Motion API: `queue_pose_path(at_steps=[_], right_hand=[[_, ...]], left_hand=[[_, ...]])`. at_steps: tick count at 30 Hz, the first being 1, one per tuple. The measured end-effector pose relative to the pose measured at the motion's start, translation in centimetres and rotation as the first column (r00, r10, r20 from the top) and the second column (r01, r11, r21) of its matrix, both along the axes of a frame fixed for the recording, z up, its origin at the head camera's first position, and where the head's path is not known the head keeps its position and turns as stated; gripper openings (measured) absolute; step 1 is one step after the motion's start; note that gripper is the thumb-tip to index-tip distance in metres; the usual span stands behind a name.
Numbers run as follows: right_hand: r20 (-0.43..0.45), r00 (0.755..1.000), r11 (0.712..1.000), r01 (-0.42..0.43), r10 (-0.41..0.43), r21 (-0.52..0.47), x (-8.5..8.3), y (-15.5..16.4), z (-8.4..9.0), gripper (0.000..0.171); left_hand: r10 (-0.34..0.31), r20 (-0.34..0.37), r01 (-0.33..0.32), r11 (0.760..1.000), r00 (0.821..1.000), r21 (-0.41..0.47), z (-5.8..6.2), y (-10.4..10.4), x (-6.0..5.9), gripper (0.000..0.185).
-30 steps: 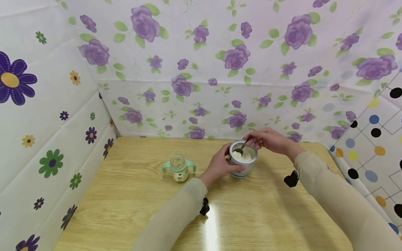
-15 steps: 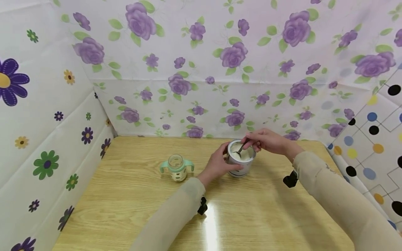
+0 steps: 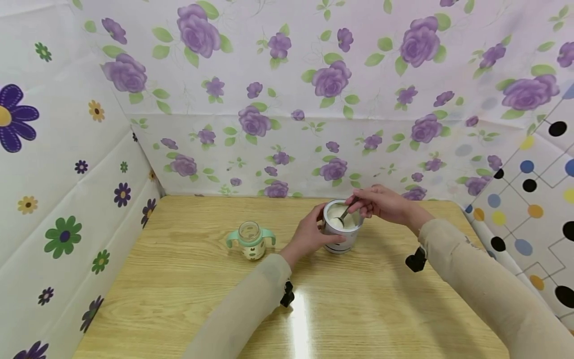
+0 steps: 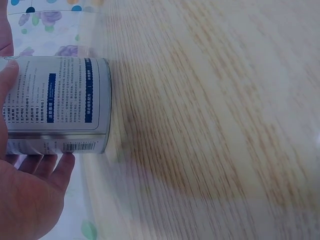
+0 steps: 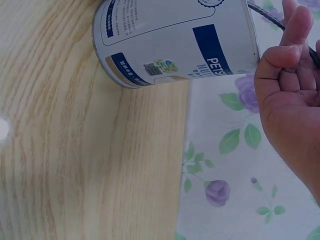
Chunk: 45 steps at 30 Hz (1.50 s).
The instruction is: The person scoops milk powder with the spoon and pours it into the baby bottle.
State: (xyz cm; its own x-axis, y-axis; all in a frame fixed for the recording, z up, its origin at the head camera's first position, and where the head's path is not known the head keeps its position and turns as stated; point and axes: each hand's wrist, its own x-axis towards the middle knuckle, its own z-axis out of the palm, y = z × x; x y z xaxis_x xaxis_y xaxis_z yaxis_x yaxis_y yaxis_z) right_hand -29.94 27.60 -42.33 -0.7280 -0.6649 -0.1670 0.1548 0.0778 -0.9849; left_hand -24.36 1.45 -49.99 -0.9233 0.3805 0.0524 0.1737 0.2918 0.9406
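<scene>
Right grip [image 3: 376, 203] pinching spoon [image 3: 344, 216], seemingly dipped deeper into left-held tin [image 3: 341, 234]

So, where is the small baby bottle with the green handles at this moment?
In the head view, the baby bottle stands upright on the wooden table, apart from and to the left of the powder tin that the left hand grips.

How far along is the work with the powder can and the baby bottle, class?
Done: the can stands open and the baby bottle is uncapped beside it on the table. In hand: the left hand grips the can while the right hand holds a spoon dipped into the white powder. Left: the bottle looks empty, apparently with no powder inside yet.
</scene>
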Motion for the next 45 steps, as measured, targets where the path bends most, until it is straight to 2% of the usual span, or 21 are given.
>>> queue_pose_path(at_steps=[6, 11, 15, 20, 30, 38, 45], right_hand=[[0.024, 0.999, 0.999, 0.039, -0.038, -0.021, 0.0, 0.3, -0.5, 0.053], [0.064, 0.991, 0.992, 0.121, -0.119, -0.021, 0.2, 0.6, -0.9, 0.046], [0.104, 0.979, 0.981, 0.183, -0.176, -0.069, 0.7, 0.9, -1.2, 0.043], [0.108, 0.970, 0.965, 0.230, -0.217, -0.130, 1.4, 1.4, -1.3, 0.045], [0.190, 0.937, 0.905, 0.335, -0.292, -0.263, 2.5, 2.0, -1.4, 0.045], [0.270, 0.916, 0.884, 0.369, -0.296, -0.286, 3.7, 2.5, -3.1, 0.047], [0.309, 0.902, 0.844, 0.403, -0.301, -0.354, 4.3, 2.6, -3.3, 0.049]], left_hand=[[0.004, 0.005, -0.004, 1.000, 1.000, 0.001, -0.3, 0.0, -0.1, 0.097], [0.008, 0.011, -0.008, 1.000, 1.000, 0.010, -0.4, 0.0, -0.1, 0.097], [0.009, 0.010, -0.009, 1.000, 1.000, 0.016, -0.3, 0.0, -0.1, 0.097], [0.009, 0.007, -0.009, 1.000, 1.000, 0.017, -0.3, 0.0, -0.1, 0.096], [0.009, 0.016, -0.009, 1.000, 1.000, 0.004, -0.2, -0.2, -0.1, 0.097], [0.004, 0.006, -0.004, 1.000, 1.000, 0.008, -0.3, -0.1, -0.2, 0.097], [0.001, -0.006, -0.001, 1.000, 1.000, 0.003, -0.3, -0.1, -0.2, 0.096]])
